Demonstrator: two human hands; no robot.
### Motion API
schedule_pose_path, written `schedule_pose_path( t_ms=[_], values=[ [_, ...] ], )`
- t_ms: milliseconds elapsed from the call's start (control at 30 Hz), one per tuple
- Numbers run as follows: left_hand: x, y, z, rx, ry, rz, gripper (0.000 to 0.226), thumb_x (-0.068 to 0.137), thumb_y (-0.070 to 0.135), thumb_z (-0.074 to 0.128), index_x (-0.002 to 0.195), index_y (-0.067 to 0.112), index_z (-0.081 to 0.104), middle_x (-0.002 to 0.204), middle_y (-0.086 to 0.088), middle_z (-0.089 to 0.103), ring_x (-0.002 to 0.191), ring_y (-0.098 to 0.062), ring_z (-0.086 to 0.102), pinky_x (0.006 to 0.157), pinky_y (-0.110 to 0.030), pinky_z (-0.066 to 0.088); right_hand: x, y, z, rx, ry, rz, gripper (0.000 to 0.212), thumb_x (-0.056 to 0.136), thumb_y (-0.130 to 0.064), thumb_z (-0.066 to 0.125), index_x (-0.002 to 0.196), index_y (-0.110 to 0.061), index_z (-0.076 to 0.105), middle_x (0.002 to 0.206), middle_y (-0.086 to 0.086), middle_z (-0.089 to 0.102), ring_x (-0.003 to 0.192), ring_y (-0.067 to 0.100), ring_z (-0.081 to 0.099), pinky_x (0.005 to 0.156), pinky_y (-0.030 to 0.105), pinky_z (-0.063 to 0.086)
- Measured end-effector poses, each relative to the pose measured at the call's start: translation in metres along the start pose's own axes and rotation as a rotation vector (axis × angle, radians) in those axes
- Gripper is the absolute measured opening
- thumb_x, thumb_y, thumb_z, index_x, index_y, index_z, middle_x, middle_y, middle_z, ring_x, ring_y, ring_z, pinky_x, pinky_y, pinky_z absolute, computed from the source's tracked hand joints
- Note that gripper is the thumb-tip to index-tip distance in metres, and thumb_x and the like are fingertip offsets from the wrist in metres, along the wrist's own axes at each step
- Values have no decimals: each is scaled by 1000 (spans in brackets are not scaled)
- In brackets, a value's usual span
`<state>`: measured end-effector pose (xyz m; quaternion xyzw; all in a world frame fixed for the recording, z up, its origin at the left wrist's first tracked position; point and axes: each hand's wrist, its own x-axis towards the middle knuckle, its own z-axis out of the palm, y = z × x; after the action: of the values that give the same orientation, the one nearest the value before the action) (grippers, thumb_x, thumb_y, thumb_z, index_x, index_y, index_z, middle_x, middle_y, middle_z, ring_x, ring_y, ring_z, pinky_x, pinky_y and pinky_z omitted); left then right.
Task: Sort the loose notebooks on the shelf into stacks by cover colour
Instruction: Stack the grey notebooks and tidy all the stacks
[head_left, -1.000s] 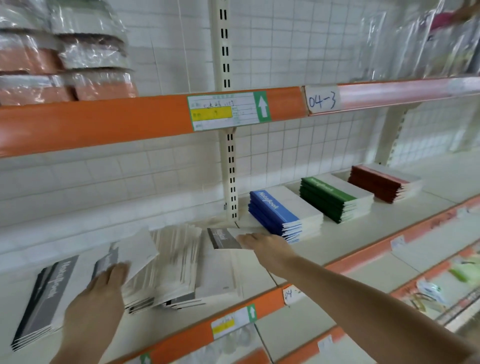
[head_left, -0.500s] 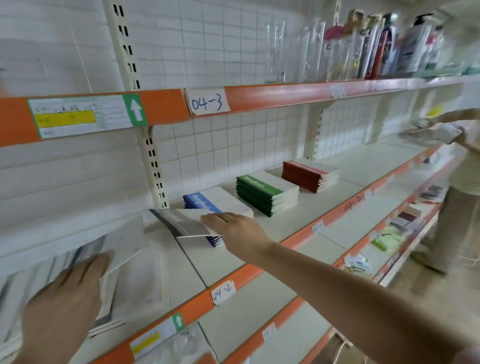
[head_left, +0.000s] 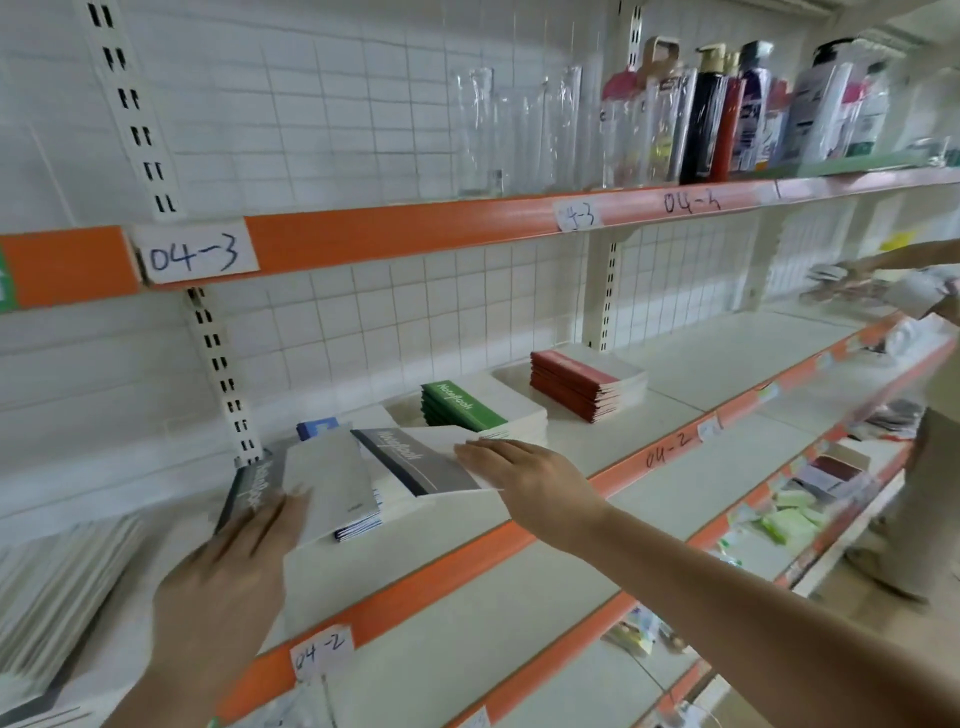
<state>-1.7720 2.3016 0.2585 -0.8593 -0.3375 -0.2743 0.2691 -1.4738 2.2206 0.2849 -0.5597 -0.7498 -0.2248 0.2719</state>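
Far on the left of the white shelf (head_left: 691, 364) lies a big pile of pale notebooks (head_left: 57, 587), fanned out and blurry.

Next comes the left hand (head_left: 223, 587). It is blurred, but its fingers (head_left: 291, 514) look stretched out long, not curled. They reach up to a grey notebook (head_left: 254, 488) with the word "Notebook" on its dark strip. The fingertips touch the lower edge of it. The picture is too blurry to tell if the thumb is under the book.

Just beside it, a pale notebook (head_left: 332, 483) lies tilted on top of the blue stack (head_left: 358, 530). A bit of blue cover peeks out behind it.

Then comes the right hand (head_left: 519, 478). It holds a second grey notebook (head_left: 415, 462) by its right edge. The fingers lie on top of the white part of the cover, and the grey strip sticks out to the left, past the fingertips. This book is above the blue stack, lifted at a slant. The thumb is hidden.

Further right sits the green stack (head_left: 462, 410), neat and flat. After it sits the red stack (head_left: 582, 384). The two stacks are a little apart.

On the shelf above stand clear glasses (head_left: 483, 135) and bottles (head_left: 727, 109). Far to the right, another person (head_left: 924, 291) reaches onto the shelf.
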Motion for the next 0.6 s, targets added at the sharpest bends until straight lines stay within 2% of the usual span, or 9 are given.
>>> schedule_pose_path(
  t_ms=[100,233,300,367,600],
  values=[
    [18,38,11,37,140,15,53,79,-6,35,111,10,73,98,-6,75,76,-22,73,53,-28,49,-17,37,-14,-16,-10,-12,53,78,-2,32,117,-12,66,111,3,70,98,21,68,71,31,58],
    [36,83,19,55,162,4,55,88,-4,24,109,10,72,99,-6,74,79,-23,73,56,-30,52,-37,80,-32,-16,2,-51,51,72,4,46,116,-12,67,111,4,70,97,21,69,71,31,57],
    [45,102,20,58,171,-21,57,96,1,18,106,12,72,94,-4,74,75,-22,72,51,-29,50,-45,99,-40,-31,-4,-63,52,72,2,42,115,-13,67,111,2,71,97,21,69,73,30,57],
    [56,120,21,40,172,-42,54,97,1,20,106,13,72,93,-2,73,73,-22,71,49,-29,49,-54,118,-46,-41,-12,-73,55,74,-2,32,116,-13,67,112,2,70,100,20,68,77,31,56],
    [92,161,47,42,206,-17,51,91,-4,28,115,13,69,100,-1,71,82,-21,71,57,-30,52,-85,187,-55,-70,-11,-3,54,80,-4,29,118,-13,67,117,2,68,109,21,64,83,36,57]
  ],
)
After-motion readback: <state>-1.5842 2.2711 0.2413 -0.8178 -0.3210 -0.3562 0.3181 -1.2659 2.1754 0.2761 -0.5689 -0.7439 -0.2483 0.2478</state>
